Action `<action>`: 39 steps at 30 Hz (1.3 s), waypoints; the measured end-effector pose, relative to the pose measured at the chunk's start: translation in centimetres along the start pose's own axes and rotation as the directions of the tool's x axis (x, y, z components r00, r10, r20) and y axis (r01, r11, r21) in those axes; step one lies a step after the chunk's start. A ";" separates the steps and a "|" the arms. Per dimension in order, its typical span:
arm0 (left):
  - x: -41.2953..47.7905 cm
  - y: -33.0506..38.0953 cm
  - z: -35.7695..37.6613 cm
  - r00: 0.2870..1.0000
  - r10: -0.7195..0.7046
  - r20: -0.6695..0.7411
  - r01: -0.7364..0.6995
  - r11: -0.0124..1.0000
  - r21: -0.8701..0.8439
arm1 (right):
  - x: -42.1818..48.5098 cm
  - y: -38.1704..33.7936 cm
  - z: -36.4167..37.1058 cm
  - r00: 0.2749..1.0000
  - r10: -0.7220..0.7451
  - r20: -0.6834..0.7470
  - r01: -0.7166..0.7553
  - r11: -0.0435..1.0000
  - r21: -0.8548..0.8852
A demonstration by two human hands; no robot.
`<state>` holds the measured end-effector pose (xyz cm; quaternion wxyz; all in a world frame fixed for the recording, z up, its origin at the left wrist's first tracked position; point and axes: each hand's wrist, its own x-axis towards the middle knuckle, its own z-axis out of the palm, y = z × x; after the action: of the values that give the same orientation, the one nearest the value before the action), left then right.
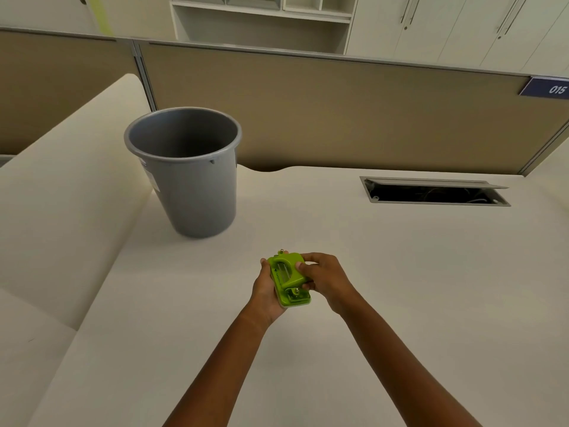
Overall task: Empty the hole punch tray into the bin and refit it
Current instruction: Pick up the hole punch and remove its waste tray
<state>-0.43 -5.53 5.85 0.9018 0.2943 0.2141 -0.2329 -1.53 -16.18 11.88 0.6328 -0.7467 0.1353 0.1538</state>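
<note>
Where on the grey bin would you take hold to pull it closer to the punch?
Probably the near rim of the grey bin, pinched from above. It stands upright on the desk with its mouth open and its walls tapering downward, so the lipped rim gives the surest purchase. Both hands now hold the green hole punch.

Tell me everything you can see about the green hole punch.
The hole punch is small, bright green, apparently plastic, with an arched lever on top and metal punch pins at both ends. It is held above the white desk, the left hand cupping it from below and the side, the right hand gripping its right edge. Its tray seems attached.
</note>
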 end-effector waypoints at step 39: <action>0.6 0.3 0.0 0.998 0.021 0.055 -0.021 1.000 0.006 | 0.7 0.1 -2.7 0.959 0.174 0.224 -0.279 0.721 0.634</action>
<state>0.25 -5.51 5.64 0.9088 0.2929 0.1856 -0.2319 -0.78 -18.89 11.97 0.8396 -0.4395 0.2238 0.2276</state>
